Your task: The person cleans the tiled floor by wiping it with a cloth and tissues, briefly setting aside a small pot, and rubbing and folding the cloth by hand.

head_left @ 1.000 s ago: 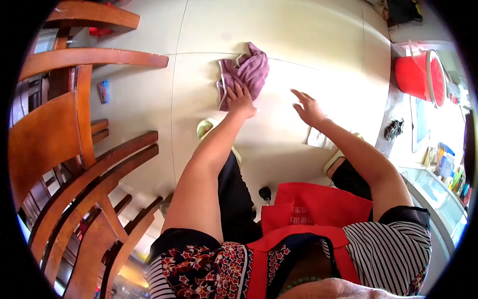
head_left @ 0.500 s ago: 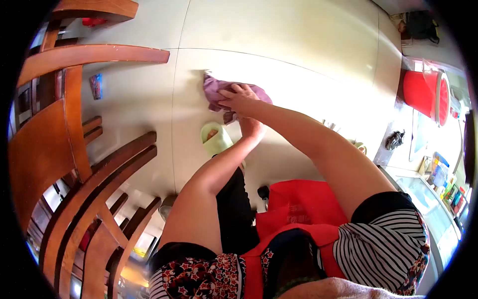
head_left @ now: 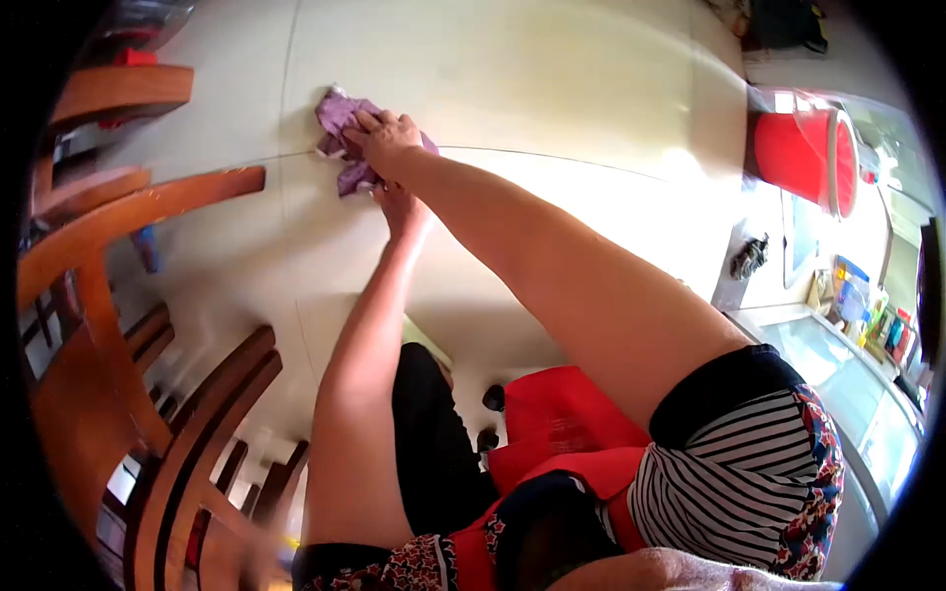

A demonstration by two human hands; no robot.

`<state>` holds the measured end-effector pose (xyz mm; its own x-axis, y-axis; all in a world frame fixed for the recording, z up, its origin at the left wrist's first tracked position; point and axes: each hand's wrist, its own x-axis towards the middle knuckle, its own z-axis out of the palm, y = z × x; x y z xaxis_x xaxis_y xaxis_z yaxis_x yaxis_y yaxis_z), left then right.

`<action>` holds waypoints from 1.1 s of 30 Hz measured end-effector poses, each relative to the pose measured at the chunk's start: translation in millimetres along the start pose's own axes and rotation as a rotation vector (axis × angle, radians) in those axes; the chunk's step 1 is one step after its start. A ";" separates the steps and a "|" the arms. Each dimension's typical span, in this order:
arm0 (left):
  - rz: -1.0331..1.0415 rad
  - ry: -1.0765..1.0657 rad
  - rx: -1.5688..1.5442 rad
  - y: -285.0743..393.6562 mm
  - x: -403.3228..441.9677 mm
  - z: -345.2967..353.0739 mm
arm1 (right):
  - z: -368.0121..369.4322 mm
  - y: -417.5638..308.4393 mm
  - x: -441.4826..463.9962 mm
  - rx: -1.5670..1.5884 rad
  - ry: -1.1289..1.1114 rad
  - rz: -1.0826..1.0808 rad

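A crumpled purple cloth [head_left: 340,111] with a pale edge lies on the tiled floor at the upper left of centre. My right hand [head_left: 390,140] presses on top of it, its fingers spread over the fabric. Just below, my left hand [head_left: 402,209] touches the near side of the cloth, partly under my right hand. The fingers of my left hand are mostly hidden there.
Wooden chairs [head_left: 94,286] stand along the left side. A red bucket [head_left: 796,155] is at the upper right, with a dark crumpled item [head_left: 750,256] below it. A glass-topped cabinet [head_left: 838,369] holding bottles is at the right. Small blue packet [head_left: 147,248] near the chairs.
My right hand has come across from the right onto the cloth, beside my left hand. Both hands and the bunched cloth have since moved up and left, and the view has shifted.
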<state>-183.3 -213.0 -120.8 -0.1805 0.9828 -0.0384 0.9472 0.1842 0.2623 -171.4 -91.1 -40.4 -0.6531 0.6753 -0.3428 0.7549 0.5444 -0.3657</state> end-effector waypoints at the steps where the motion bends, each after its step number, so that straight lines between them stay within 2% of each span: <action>1: 0.014 -0.066 -0.061 13.3 16.5 -10.3 | -7.3 17.8 2.3 0.008 0.022 0.052; 2: 0.028 -0.130 -0.120 27.6 33.0 -21.1 | -15.2 35.6 3.9 0.015 0.047 0.101; 5: 0.190 -0.114 -0.247 57.9 70.1 7.3 | -34.4 93.4 2.2 0.012 0.118 0.216; 8: 0.204 -0.284 -0.257 110.2 91.3 8.0 | -52.4 149.1 -17.3 -0.008 0.133 0.319; 11: 0.273 -0.517 0.027 156.3 110.8 8.6 | -58.0 194.0 -35.1 -0.014 0.167 0.403; 14: 0.332 -0.590 0.099 207.0 121.5 3.5 | -65.7 237.4 -57.1 -0.003 0.174 0.506; 18: 0.367 -0.656 0.021 274.8 127.1 1.5 | -75.2 301.6 -96.7 0.036 0.190 0.573; 21: 0.388 -0.523 -0.112 317.9 125.8 23.4 | -79.3 346.3 -127.0 0.072 0.303 0.631; 24: 0.524 -0.546 -0.063 360.0 125.8 33.1 | -83.9 386.6 -162.0 0.098 0.319 0.692; 28: 0.701 -0.664 0.085 425.8 121.2 62.3 | -74.2 445.5 -218.6 0.117 0.391 0.834; 29: 0.640 -0.727 0.060 437.8 114.0 78.4 | -68.1 457.8 -234.9 0.122 0.426 0.883; 32: 0.675 -0.913 -0.002 470.4 89.9 110.8 | -37.8 484.6 -291.0 0.210 0.569 0.983; 33: 0.764 -0.896 0.098 480.8 79.7 115.0 | -21.7 488.9 -305.0 0.158 0.619 1.059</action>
<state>288.2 -44.9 -108.6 0.6548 0.4881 -0.5771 0.7525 -0.4928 0.4369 398.2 -20.1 -95.8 0.4462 0.8912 -0.0822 0.8499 -0.4507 -0.2729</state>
